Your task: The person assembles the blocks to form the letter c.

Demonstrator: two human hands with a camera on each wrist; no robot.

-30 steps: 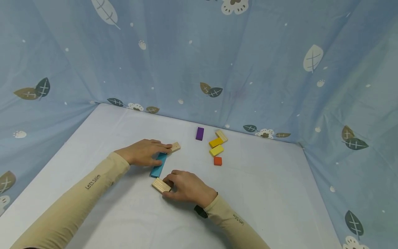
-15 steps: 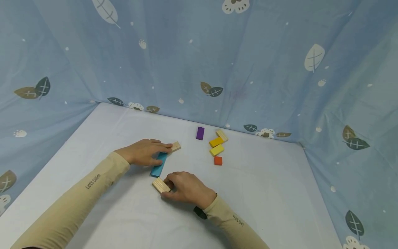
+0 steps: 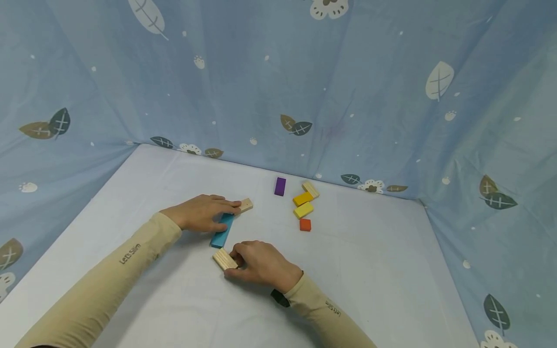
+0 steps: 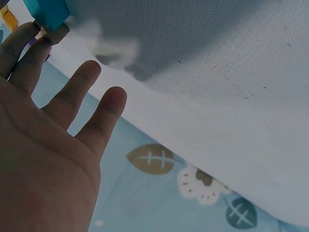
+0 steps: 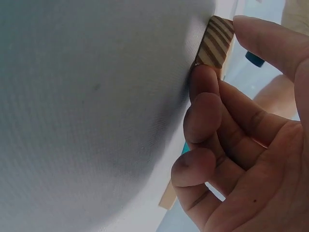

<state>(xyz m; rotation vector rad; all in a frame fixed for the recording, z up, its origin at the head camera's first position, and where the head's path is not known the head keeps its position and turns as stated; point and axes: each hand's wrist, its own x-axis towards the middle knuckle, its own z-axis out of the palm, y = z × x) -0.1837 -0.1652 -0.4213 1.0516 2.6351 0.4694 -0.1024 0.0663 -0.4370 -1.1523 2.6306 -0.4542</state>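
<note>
In the head view my left hand lies across a blue block and a plain wooden block behind it. Its thumb touches the blue block. The left wrist view shows the fingers of this hand extended, two of them at the end of the wooden block beside the blue one; the thumb is hidden there. My right hand pinches another wooden block just in front of the blue block's near end. Striped grain marks that block's end between thumb and fingers in the right wrist view.
Farther back on the white-covered table lie a purple block, a wooden block, an orange-yellow block, a yellow block and a small red block. A blue leaf-patterned curtain closes off the back and sides.
The right hand has shifted very slightly, its thumb a little further left along the wooden block's near side. The left hand and the other blocks have not moved.
</note>
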